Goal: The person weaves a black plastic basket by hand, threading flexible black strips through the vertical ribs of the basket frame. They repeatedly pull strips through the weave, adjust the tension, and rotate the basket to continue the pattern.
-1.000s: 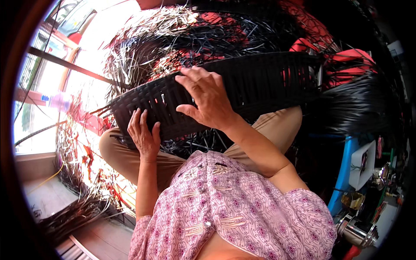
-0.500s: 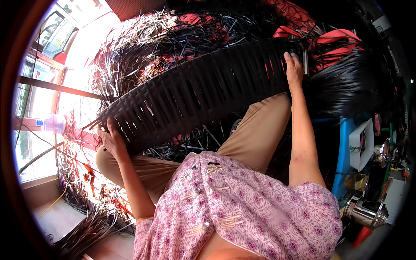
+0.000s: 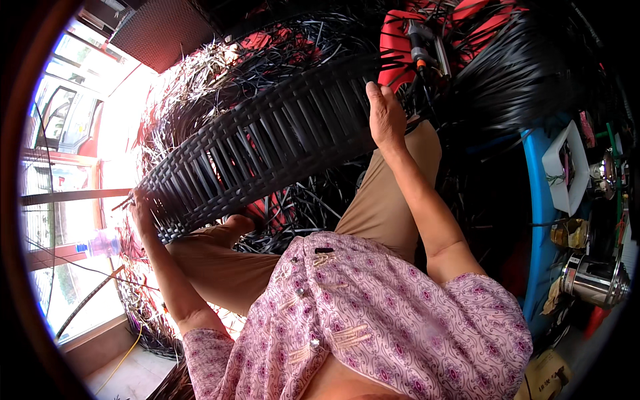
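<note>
A long, curved panel woven from black plastic strips [image 3: 263, 147] lies slanted across in front of me, above my knees. Its left end is lower and nearer than its right end. My left hand [image 3: 141, 212] is closed on the left end, where a short strip end sticks out past the edge. At the other end my right hand [image 3: 387, 119] grips the edge, thumb on top, its other fingers mostly hidden behind the weave. Slits between the crosswise strips let red and black show through.
Heaps of loose black strips [image 3: 193, 87] cover the floor beyond the panel. At upper right are a grey hand tool [image 3: 420, 50] with an orange band and a thick bundle of black strips [image 3: 513, 73]. A white tray [image 3: 561, 193] stands beside a blue edge [image 3: 539, 160], near a metal pot [image 3: 592, 277].
The panel and both hands have shifted left in view, the right hand most. The panel's face has turned to show more of its weave. The grey tool has come into sight.
</note>
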Tool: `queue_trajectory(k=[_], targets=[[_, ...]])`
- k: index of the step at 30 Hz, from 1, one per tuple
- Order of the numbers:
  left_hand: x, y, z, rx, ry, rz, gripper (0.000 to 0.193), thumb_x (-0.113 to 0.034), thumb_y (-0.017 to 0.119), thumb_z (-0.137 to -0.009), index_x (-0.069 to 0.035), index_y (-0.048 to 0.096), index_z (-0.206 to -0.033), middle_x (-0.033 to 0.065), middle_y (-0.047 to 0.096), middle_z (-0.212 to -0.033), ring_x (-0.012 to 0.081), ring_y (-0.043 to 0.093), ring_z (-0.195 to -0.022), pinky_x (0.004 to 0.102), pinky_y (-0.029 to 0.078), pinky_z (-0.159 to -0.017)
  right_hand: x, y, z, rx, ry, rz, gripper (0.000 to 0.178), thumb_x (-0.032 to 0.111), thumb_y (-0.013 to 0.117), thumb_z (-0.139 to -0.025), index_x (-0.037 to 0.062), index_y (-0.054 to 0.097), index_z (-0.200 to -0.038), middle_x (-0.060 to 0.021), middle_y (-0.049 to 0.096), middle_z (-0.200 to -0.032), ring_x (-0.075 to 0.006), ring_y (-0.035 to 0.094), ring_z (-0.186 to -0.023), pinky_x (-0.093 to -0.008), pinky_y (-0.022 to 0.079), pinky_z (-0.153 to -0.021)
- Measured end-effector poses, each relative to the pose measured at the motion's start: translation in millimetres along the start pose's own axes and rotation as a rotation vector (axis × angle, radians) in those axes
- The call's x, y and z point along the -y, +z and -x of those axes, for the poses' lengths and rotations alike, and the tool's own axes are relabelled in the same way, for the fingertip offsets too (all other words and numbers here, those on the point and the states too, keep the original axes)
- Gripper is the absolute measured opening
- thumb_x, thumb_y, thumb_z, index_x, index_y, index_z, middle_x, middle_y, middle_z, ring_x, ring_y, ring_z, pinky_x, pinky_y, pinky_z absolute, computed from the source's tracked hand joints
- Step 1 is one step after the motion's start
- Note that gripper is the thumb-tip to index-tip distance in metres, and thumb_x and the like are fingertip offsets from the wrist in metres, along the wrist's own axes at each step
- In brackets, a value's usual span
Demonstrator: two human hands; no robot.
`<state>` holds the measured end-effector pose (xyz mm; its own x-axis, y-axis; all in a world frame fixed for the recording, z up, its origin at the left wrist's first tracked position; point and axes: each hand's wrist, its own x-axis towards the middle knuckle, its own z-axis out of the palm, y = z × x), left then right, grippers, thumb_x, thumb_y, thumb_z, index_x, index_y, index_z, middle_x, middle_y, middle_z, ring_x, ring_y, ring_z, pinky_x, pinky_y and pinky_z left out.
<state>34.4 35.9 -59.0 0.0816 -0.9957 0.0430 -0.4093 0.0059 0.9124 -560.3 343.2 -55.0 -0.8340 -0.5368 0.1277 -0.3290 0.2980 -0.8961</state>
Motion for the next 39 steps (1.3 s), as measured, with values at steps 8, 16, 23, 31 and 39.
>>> queue_trajectory(k=[8,16,23,31,39], targets=[[-126,207,154,-0.299,0.571,-0.618,0.057,-0.042,0.063,-0.098,0.001,0.056,-0.135,0.0266,0.052,-0.137,0.0414,0.051,-0.126,0.0502,0.044,-0.105,12,-11,57,0.044,-0.035,-0.171,0.059,0.040,0.065,-0.093,-0.0061,0.054,-0.127,-0.0300,0.066,-0.113,-0.0465,0.063,-0.106,-0.0494,0.049,-0.093],[-208,377,288,0.232,1.092,-0.712,0.062,-0.034,0.065,-0.096,-0.004,0.046,-0.147,0.0194,0.041,-0.152,0.0360,0.037,-0.142,0.0491,0.023,-0.117,-47,-116,61,-0.246,-0.318,-0.300,0.032,0.014,0.071,-0.094,0.0018,0.063,-0.122,-0.0100,0.064,-0.118,-0.0154,0.063,-0.099,-0.0274,0.053,-0.086],[-200,387,275,0.256,1.143,-0.727,0.055,-0.030,0.056,-0.101,-0.003,0.046,-0.147,0.0197,0.042,-0.153,0.0352,0.039,-0.141,0.0480,0.025,-0.115,-477,-243,74,-0.483,0.591,0.033,0.030,0.031,0.069,-0.093,0.0040,0.074,-0.105,-0.0100,0.074,-0.087,-0.0194,0.069,-0.079,-0.0334,0.054,-0.071],[-190,386,273,0.294,1.067,-0.656,0.054,-0.031,0.053,-0.102,-0.001,0.046,-0.146,0.0202,0.043,-0.151,0.0361,0.039,-0.140,0.0485,0.026,-0.115,-589,-327,91,-0.165,0.803,0.855,0.032,0.037,0.059,-0.095,0.0152,0.075,-0.111,-0.0144,0.073,-0.113,-0.0366,0.068,-0.107,-0.0483,0.054,-0.090],[-186,380,276,0.291,1.011,-0.656,0.053,-0.032,0.050,-0.103,0.000,0.047,-0.146,0.0208,0.043,-0.150,0.0369,0.039,-0.139,0.0490,0.027,-0.115,-560,-314,66,0.141,0.901,1.031,0.026,0.032,0.060,-0.095,0.0183,0.074,-0.112,-0.0115,0.071,-0.118,-0.0349,0.068,-0.106,-0.0486,0.055,-0.089]])
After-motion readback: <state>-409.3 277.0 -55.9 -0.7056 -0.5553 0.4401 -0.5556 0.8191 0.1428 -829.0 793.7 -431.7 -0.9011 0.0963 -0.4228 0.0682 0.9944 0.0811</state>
